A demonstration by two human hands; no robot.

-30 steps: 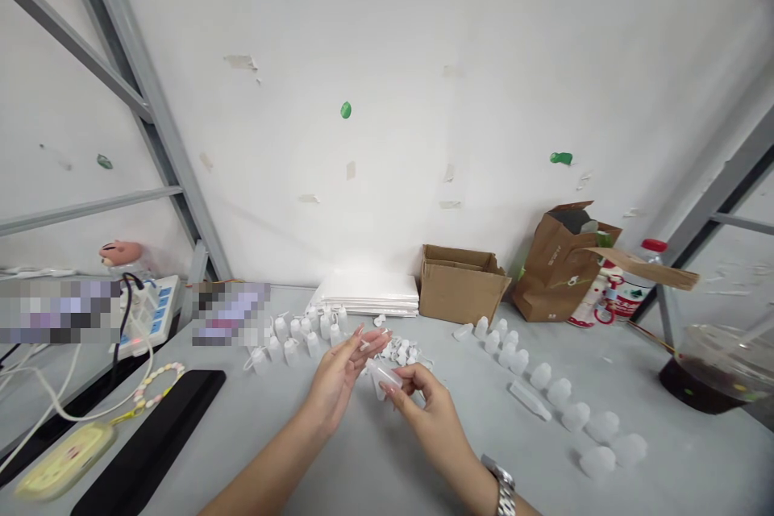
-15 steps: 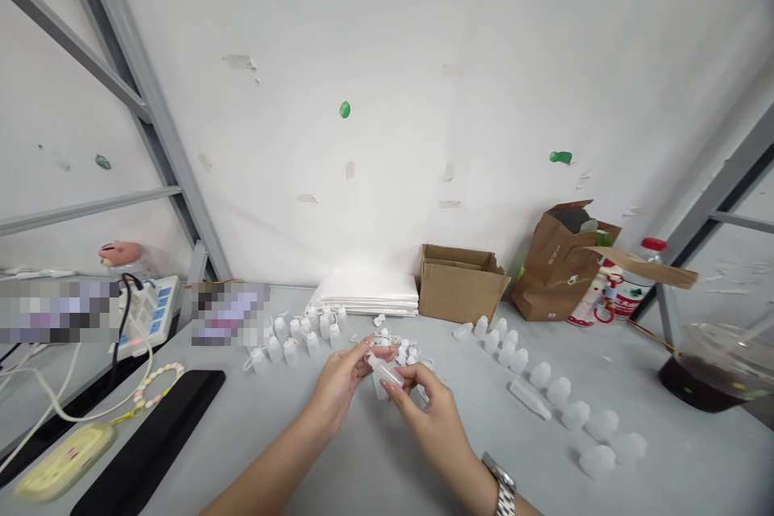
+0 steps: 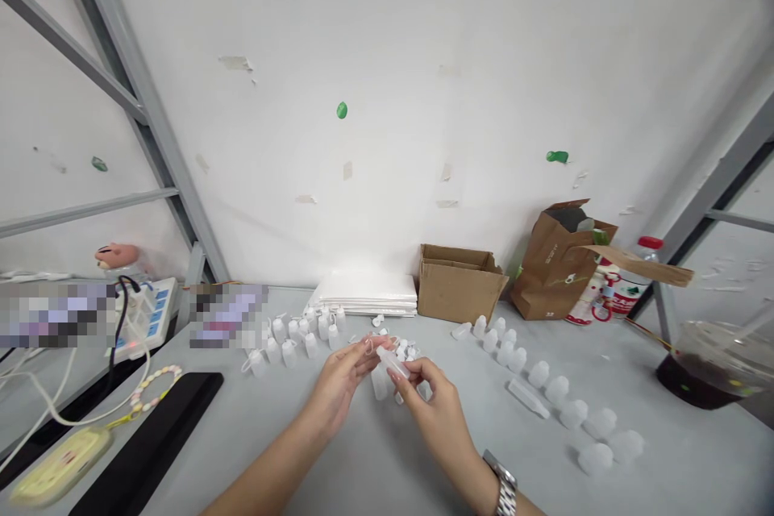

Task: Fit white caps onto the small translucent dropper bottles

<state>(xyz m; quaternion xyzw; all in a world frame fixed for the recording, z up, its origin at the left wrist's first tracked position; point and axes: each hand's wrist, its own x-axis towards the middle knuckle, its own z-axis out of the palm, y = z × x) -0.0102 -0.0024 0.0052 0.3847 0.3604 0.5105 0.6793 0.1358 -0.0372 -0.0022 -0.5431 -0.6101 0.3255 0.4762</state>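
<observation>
My right hand pinches a small translucent plastic squeeze bottle, tilted with its neck toward my left fingers. At the neck, my left hand has its fingers curled around what looks like a small white cap, partly hidden by the fingertips. Just below the held bottle, another translucent bottle stands on the table. Behind my hands lies a pile of loose white caps. To the left, several capped bottles stand in rows. On the right, uncapped bottles form a slanting line, one lying on its side.
White packets are stacked by the wall beside a cardboard box. A paper bag and a drink cup are at right. At left lie a black pad, a yellow case, and a power strip with cables.
The bottle in my right hand has turned, its neck now pointing up and left at my left fingertips. My left hand has stayed nearly in place.
</observation>
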